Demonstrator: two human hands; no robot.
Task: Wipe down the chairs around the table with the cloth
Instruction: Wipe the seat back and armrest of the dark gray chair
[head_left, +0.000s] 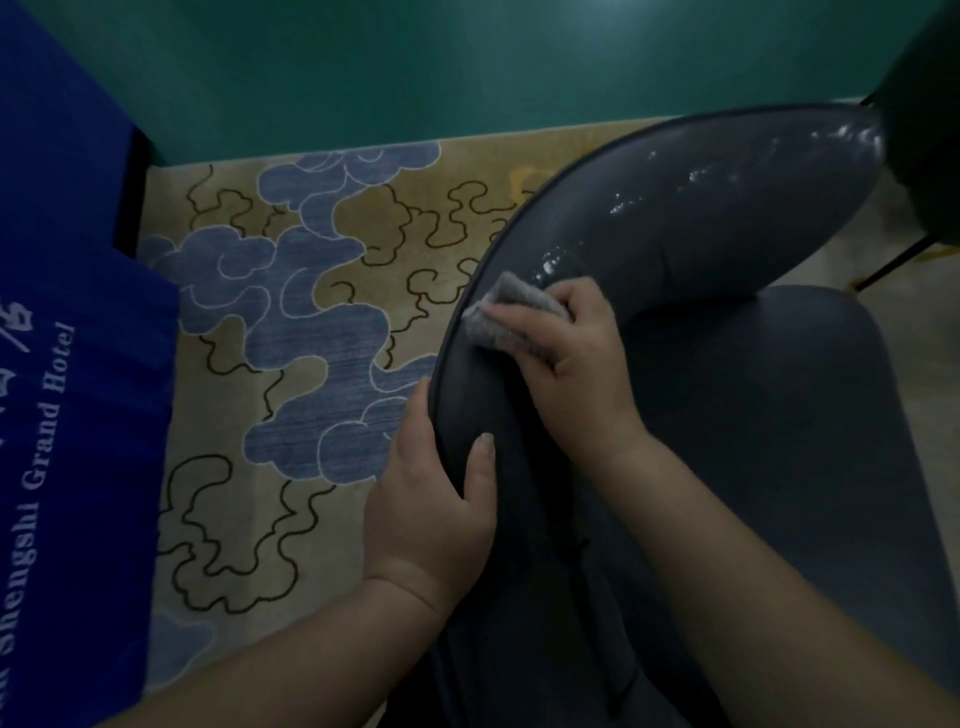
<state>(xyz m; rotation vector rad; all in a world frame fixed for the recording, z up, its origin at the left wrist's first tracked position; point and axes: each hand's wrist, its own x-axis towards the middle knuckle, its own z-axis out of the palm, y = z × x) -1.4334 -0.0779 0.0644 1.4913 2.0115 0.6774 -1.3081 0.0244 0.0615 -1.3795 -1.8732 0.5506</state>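
A dark grey padded chair (727, 218) with a curved backrest fills the right half of the view; its seat (789, 405) lies below the backrest. My left hand (436, 499) grips the backrest's outer rim, thumb on the inner face and fingers wrapped behind. My right hand (571, 358) holds a small grey cloth (514, 306) and presses it against the top of the backrest near the rim. Shiny wet streaks show on the backrest to the upper right of the cloth.
A blue fabric cover (67, 312) with white lettering hangs at the left. A beige carpet (291, 322) with blue cloud shapes lies under the chair. A teal surface (415, 62) runs across the top. A dark object (930, 135) and a thin black leg (893, 260) stand at the right.
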